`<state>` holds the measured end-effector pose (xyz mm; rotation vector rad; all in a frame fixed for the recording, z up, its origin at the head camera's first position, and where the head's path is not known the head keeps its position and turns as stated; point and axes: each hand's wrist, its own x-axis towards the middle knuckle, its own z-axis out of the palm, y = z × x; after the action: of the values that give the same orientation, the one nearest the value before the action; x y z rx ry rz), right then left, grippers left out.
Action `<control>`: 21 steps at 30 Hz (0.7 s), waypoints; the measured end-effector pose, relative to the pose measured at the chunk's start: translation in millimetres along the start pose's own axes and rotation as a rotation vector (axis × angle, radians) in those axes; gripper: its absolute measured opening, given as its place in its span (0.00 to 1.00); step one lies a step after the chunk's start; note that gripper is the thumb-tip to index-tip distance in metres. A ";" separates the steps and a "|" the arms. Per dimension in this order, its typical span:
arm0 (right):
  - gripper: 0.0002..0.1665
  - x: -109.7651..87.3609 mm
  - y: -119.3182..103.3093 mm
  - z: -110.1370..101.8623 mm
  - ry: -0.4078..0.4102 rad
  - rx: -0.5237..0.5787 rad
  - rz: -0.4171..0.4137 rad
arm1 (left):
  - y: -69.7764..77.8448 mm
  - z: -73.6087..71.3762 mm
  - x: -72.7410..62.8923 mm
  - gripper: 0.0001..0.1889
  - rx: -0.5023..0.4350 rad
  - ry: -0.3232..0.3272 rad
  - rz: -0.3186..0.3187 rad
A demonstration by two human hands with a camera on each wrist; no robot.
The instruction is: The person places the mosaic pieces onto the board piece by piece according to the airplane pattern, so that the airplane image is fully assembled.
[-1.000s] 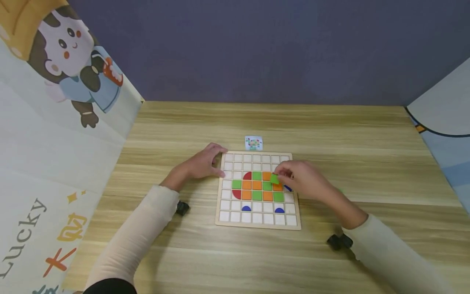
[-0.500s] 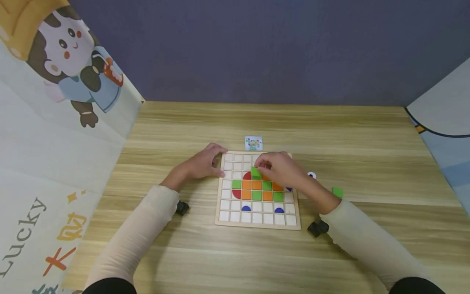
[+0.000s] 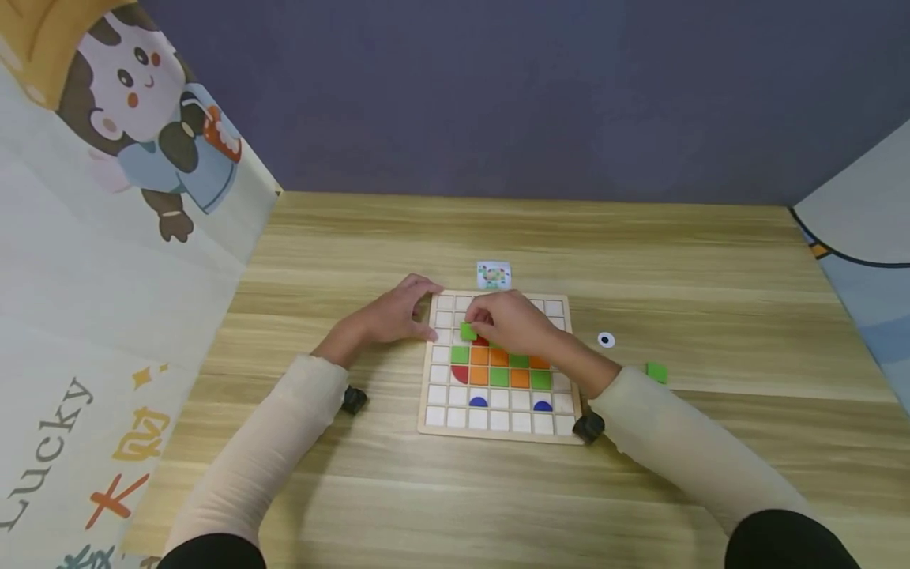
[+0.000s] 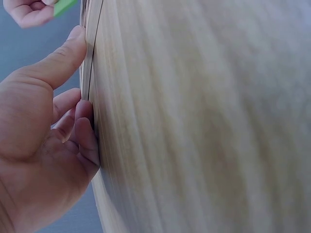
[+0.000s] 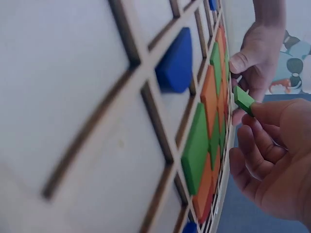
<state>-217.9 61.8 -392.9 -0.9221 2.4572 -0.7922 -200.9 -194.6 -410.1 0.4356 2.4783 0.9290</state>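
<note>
A square pegboard-like wooden grid board (image 3: 498, 436) lies on the table, its white cells partly filled with orange, green, red and blue tiles. My right hand (image 3: 517, 322) pinches a green square tile (image 3: 468, 332) between thumb and fingers, over the upper left cells beside a red quarter-round tile (image 3: 480, 341). In the right wrist view the green tile is tilted and stands off the board. My left hand (image 3: 398, 313) rests at the board's upper left edge, thumb (image 4: 65, 58) touching the rim and the fingers spread apart from it. Part of the pattern is hidden under my right hand.
A small picture card (image 3: 494, 275) lies just behind the board. To the right on the table (image 3: 711, 442) are a white disc with a black eye dot (image 3: 606, 340) and a loose green tile (image 3: 657, 372). Walls rise at the left and back.
My right hand has moved left across the board with the green tile, from the right side to the upper left cells. The eye disc and loose green tile are uncovered. My left hand stays put.
</note>
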 end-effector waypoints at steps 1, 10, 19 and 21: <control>0.05 1.2 -0.8 0.8 -0.006 -0.004 0.000 | 0.4 -0.2 0.2 0.44 0.000 -0.001 0.000; 0.04 8.2 -7.5 5.9 -0.012 -0.084 -0.012 | 1.8 -0.2 2.7 0.44 0.004 0.003 0.003; 0.03 10.5 -7.4 6.4 -0.001 -0.150 -0.041 | -0.3 -0.4 3.8 0.43 0.011 0.014 0.006; 0.03 11.1 -7.4 6.9 -0.002 -0.164 -0.051 | -0.2 -0.6 3.7 0.44 0.014 0.014 0.003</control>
<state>-218.5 47.0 -395.3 -1.0464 2.5356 -0.6119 -204.3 -193.4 -411.0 0.4393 2.4986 0.9191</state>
